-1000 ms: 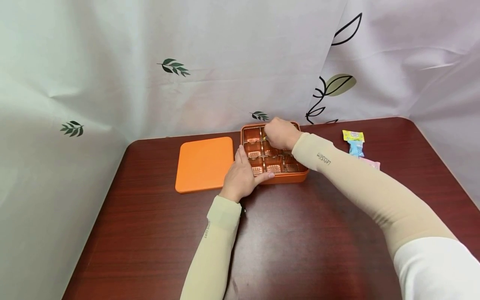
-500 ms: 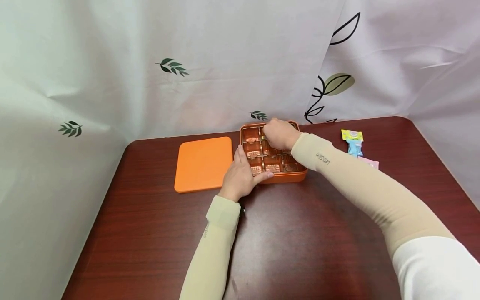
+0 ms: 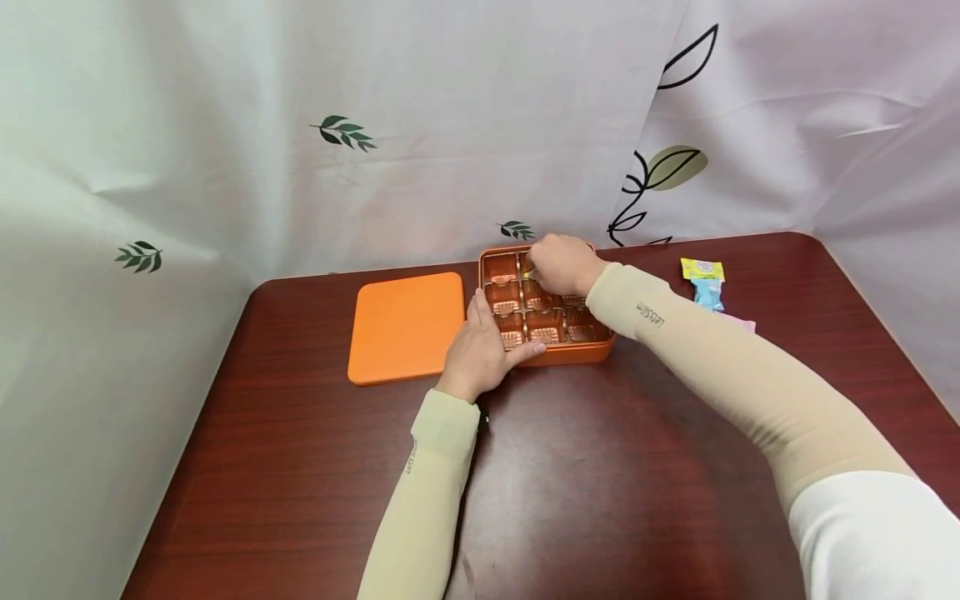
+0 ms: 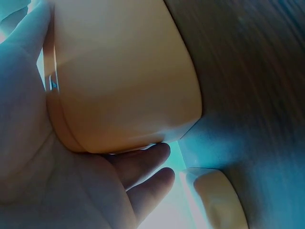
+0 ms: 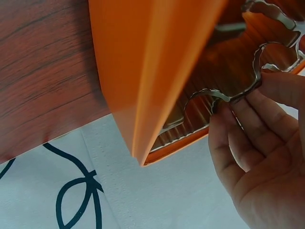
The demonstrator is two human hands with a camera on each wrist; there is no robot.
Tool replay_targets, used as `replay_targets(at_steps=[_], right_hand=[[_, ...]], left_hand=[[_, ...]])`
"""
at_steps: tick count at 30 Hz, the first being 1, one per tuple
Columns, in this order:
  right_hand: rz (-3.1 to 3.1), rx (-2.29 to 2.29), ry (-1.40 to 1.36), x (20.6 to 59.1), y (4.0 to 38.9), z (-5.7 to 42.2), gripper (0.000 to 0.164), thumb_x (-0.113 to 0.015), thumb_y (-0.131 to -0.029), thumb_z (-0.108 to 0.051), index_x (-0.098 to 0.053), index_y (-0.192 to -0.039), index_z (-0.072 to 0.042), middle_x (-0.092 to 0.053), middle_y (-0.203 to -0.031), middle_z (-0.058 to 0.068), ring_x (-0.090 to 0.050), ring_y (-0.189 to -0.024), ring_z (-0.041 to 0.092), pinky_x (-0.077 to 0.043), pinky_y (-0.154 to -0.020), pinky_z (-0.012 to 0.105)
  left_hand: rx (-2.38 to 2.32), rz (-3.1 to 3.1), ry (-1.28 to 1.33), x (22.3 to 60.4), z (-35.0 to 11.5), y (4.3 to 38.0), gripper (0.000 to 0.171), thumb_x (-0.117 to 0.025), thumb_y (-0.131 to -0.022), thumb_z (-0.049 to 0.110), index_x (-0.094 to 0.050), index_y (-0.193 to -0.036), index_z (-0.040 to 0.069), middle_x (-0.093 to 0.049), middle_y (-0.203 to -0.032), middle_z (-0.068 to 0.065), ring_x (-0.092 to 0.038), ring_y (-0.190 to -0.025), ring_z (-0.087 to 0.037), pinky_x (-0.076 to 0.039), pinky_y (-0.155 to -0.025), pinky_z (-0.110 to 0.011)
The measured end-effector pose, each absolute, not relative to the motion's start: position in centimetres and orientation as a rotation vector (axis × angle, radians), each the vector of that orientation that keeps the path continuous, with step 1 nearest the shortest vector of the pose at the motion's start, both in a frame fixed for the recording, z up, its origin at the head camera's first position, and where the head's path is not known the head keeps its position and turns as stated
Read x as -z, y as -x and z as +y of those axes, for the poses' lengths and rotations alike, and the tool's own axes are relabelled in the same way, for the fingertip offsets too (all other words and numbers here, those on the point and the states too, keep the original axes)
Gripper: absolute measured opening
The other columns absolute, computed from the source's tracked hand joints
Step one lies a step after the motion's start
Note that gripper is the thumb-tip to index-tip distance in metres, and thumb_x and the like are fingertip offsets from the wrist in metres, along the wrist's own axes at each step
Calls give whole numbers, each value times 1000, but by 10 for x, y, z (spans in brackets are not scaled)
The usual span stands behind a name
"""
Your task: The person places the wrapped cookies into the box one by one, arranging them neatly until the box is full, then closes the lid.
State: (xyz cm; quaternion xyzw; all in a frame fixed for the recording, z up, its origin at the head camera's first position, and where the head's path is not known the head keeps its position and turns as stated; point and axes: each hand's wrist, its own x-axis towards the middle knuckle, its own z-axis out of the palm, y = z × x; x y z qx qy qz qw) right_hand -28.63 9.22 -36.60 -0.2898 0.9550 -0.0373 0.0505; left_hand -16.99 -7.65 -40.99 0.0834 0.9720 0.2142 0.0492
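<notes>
An orange box (image 3: 573,356) with a clear plastic divided tray (image 3: 545,325) inside stands at the back of the table. My left hand (image 3: 476,358) braces its front left corner, thumb along the front rim and straight fingers against the left side. In the left wrist view, the box wall (image 4: 128,76) fits into the crook of the palm. My right hand (image 3: 564,262) reaches into the back middle of the tray. The right wrist view shows its thumb and fingers (image 5: 279,88) pinching a divider of the tray. A little yellow shows beside these fingers in the head view.
The orange lid (image 3: 408,327) lies flat to the left of the box. Small wrapped pieces, one yellow (image 3: 702,269), one blue (image 3: 707,294) and one pink (image 3: 742,322), lie to the right beyond the right forearm. A patterned curtain (image 3: 450,125) hangs behind the table (image 3: 570,483).
My right hand has shifted very slightly to the right over the tray. The left hand keeps its place at the box corner, and the box and lid stay put.
</notes>
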Motion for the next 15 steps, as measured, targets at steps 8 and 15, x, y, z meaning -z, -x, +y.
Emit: replay_targets(at_steps=[8, 15], right_hand=[[2923, 195, 988, 364, 288, 99, 15, -70, -93, -12, -76, -102, -1, -73, -98, 14, -69, -95, 32, -55, -84, 50], [2941, 262, 1004, 359, 286, 106, 17, -65, -95, -10, -76, -103, -1, -72, -101, 14, -66, -101, 33, -54, -86, 49]], left_hand=[[-676, 2980, -257, 412, -76, 171, 127, -67, -82, 71, -3, -156, -12, -16, -161, -30, -48, -133, -41, -46, -103, -45], [-669, 2967, -253, 411, -77, 170, 128, -66, -82, 72, 0, -156, -10, -13, -163, -28, -48, -133, -40, -48, -101, -45]])
